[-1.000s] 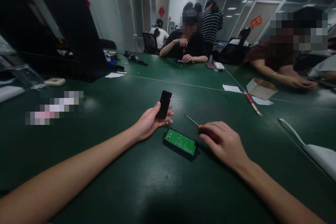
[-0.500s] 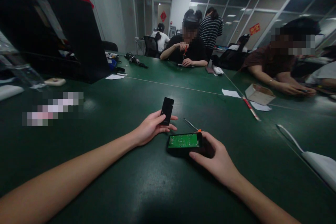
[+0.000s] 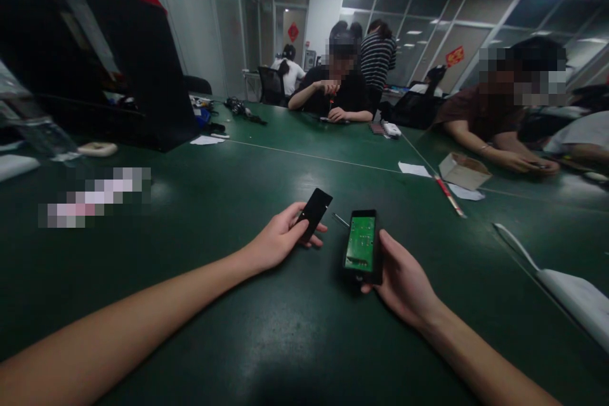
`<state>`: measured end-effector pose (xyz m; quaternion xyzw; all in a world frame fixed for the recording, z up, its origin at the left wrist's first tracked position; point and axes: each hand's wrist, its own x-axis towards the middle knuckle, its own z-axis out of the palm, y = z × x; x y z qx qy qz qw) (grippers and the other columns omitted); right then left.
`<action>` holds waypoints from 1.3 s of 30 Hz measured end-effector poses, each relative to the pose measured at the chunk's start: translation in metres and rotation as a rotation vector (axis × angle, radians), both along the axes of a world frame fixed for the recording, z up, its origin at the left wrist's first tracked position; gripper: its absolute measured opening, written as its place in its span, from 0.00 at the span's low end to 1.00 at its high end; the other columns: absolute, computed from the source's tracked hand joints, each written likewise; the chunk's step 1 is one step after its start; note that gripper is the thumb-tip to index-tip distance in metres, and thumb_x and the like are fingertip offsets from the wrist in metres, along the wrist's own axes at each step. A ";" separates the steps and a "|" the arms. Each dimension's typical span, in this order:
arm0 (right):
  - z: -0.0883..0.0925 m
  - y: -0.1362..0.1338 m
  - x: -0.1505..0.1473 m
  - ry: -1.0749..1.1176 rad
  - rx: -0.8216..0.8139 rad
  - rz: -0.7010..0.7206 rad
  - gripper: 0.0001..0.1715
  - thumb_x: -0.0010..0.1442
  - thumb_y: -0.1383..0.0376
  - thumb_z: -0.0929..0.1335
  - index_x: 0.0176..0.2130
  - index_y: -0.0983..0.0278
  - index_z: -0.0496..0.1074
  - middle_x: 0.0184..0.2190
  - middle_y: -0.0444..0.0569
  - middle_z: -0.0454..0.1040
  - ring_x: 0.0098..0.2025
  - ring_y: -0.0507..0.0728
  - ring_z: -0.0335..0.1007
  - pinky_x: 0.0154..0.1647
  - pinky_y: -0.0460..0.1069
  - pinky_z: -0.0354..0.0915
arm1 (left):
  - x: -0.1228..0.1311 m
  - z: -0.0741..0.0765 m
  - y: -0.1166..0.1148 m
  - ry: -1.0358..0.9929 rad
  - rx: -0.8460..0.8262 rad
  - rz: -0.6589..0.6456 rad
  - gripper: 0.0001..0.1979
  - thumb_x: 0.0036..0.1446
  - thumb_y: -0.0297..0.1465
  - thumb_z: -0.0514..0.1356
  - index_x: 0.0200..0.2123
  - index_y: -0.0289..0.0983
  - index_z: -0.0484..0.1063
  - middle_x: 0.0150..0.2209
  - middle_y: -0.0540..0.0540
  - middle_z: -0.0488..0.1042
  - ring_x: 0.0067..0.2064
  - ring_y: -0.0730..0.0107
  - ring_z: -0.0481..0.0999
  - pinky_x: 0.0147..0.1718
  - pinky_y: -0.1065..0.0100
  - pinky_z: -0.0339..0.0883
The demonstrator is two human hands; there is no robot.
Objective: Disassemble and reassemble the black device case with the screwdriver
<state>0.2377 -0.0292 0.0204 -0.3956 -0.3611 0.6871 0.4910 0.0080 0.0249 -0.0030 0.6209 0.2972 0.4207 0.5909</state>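
Observation:
My left hand (image 3: 280,238) pinches a flat black cover plate (image 3: 316,210) between thumb and fingers, tilted up to the right. To its right, my right hand (image 3: 406,276) grips a black plastic case (image 3: 375,247) by its right side. The case's face is uncovered, and a green circuit board (image 3: 362,238) lies inside it, its long side now pointing away from me. Behind the case, on the table, the metal shaft of a screwdriver (image 3: 340,220) shows; its handle is hidden by the case. The plate and the case are apart.
The green table (image 3: 214,203) spreads all round. At right stand a cardboard box (image 3: 464,171), a red stick (image 3: 450,195) and a white device with a cable (image 3: 571,298). A black monitor-like panel (image 3: 143,70) rises at left. Co-workers sit across the table.
My right hand has turned the case from lying crosswise to lengthwise and shifted it slightly right. The black plate in my left hand has moved slightly right and leans further over.

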 end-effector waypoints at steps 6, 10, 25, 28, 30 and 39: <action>-0.002 -0.001 -0.002 0.043 0.073 0.058 0.20 0.64 0.59 0.68 0.53 0.62 0.68 0.45 0.53 0.77 0.34 0.57 0.78 0.23 0.49 0.76 | 0.003 -0.001 0.003 0.014 -0.027 0.094 0.10 0.61 0.34 0.60 0.42 0.34 0.67 0.41 0.40 0.79 0.40 0.63 0.81 0.40 0.65 0.69; -0.004 -0.001 -0.002 0.041 0.095 0.081 0.22 0.62 0.59 0.71 0.54 0.62 0.69 0.41 0.51 0.77 0.34 0.56 0.77 0.26 0.48 0.75 | 0.003 0.002 0.004 0.023 -0.070 0.102 0.11 0.59 0.33 0.62 0.42 0.33 0.69 0.37 0.41 0.80 0.41 0.63 0.80 0.44 0.64 0.68; -0.016 -0.004 -0.011 0.043 0.269 0.170 0.29 0.54 0.61 0.76 0.52 0.61 0.67 0.49 0.51 0.75 0.52 0.60 0.71 0.56 0.58 0.64 | 0.033 -0.008 -0.031 -0.026 -0.090 0.007 0.23 0.56 0.37 0.65 0.52 0.39 0.64 0.43 0.46 0.75 0.46 0.63 0.74 0.45 0.64 0.67; -0.021 -0.002 -0.010 -0.029 0.313 0.168 0.25 0.57 0.64 0.73 0.52 0.61 0.66 0.50 0.51 0.74 0.52 0.60 0.71 0.58 0.59 0.62 | 0.033 -0.009 -0.027 0.028 -0.068 0.027 0.25 0.54 0.37 0.66 0.52 0.38 0.65 0.45 0.44 0.75 0.49 0.58 0.74 0.49 0.59 0.67; -0.024 -0.001 -0.008 -0.066 0.349 0.171 0.24 0.57 0.66 0.72 0.52 0.60 0.65 0.49 0.50 0.74 0.52 0.60 0.71 0.58 0.60 0.62 | 0.032 -0.009 -0.025 0.054 -0.051 0.035 0.25 0.53 0.38 0.67 0.52 0.37 0.66 0.47 0.42 0.75 0.49 0.56 0.74 0.49 0.59 0.67; -0.023 0.001 -0.012 -0.102 0.300 0.118 0.23 0.59 0.65 0.71 0.52 0.58 0.63 0.47 0.48 0.75 0.48 0.58 0.74 0.50 0.56 0.70 | 0.034 -0.008 -0.023 0.126 0.074 0.088 0.20 0.54 0.38 0.65 0.48 0.36 0.68 0.43 0.43 0.76 0.44 0.58 0.76 0.45 0.59 0.69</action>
